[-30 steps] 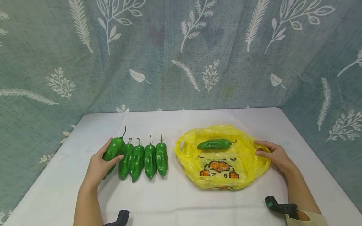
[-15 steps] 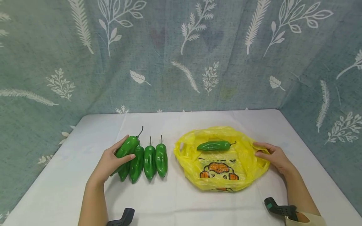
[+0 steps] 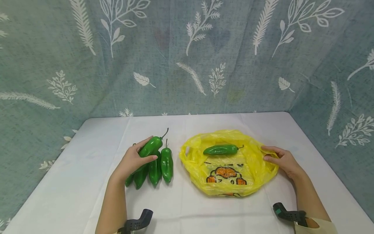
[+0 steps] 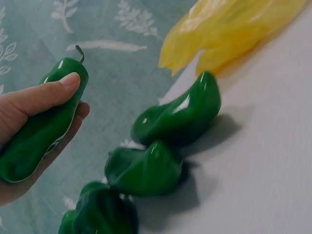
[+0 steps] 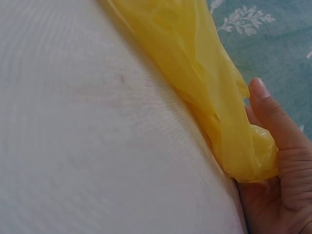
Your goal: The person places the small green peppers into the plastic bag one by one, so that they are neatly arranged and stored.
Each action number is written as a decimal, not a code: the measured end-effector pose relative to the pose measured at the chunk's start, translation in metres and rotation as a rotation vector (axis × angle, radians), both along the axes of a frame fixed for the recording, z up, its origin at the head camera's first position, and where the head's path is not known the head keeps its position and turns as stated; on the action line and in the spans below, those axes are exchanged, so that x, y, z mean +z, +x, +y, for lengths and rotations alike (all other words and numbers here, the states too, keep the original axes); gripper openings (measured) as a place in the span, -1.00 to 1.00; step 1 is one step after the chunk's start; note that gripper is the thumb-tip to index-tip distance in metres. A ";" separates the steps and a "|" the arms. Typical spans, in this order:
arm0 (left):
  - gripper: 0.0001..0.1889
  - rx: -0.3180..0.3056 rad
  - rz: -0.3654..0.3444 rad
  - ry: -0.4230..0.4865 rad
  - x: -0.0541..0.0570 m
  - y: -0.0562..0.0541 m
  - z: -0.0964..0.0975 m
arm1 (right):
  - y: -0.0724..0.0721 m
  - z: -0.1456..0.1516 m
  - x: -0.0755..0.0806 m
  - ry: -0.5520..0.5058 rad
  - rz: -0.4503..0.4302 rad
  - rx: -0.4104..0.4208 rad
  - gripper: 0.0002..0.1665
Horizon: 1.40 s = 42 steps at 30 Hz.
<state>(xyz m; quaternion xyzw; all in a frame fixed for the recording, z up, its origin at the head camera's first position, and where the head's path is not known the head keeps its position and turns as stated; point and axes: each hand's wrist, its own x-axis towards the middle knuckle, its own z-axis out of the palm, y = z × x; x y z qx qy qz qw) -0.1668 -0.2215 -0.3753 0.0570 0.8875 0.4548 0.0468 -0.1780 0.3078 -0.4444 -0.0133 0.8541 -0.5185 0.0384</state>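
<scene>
My left hand (image 3: 132, 161) grips a green chili pepper (image 3: 151, 146), its stem pointing up and to the right, above a row of peppers on the table. In the left wrist view the thumb lies along the upper side of the held pepper (image 4: 46, 119). Beneath and beside it lie several more green peppers; the rightmost pepper (image 3: 167, 165) shows whole, others are partly hidden. My right hand (image 3: 287, 162) holds the right edge of a yellow plastic bag (image 3: 201, 182), spread with its mouth open. Inside the bag lies one green pepper (image 3: 221, 149).
A white cloth (image 3: 187, 214) covers the table. A blue-green curtain with white leaf prints (image 3: 163, 81) hangs behind and at both sides. Between the rightmost loose pepper and the bag is a narrow strip of cloth. Each wrist wears a black camera mount (image 3: 137, 222).
My left hand has carried the held pepper rightward across the row, toward the bag. The right hand and the bag stay in place.
</scene>
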 end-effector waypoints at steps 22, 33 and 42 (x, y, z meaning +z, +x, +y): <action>-0.30 -0.080 -0.024 0.087 0.003 -0.017 0.068 | 0.001 0.000 -0.003 -0.026 0.027 0.006 -0.35; -0.37 -0.168 0.038 0.110 0.004 -0.023 0.095 | 0.001 0.000 -0.003 -0.031 0.037 0.013 -0.35; -0.37 -0.211 0.068 0.080 0.001 -0.027 0.128 | 0.001 0.001 -0.003 -0.018 0.033 0.008 -0.32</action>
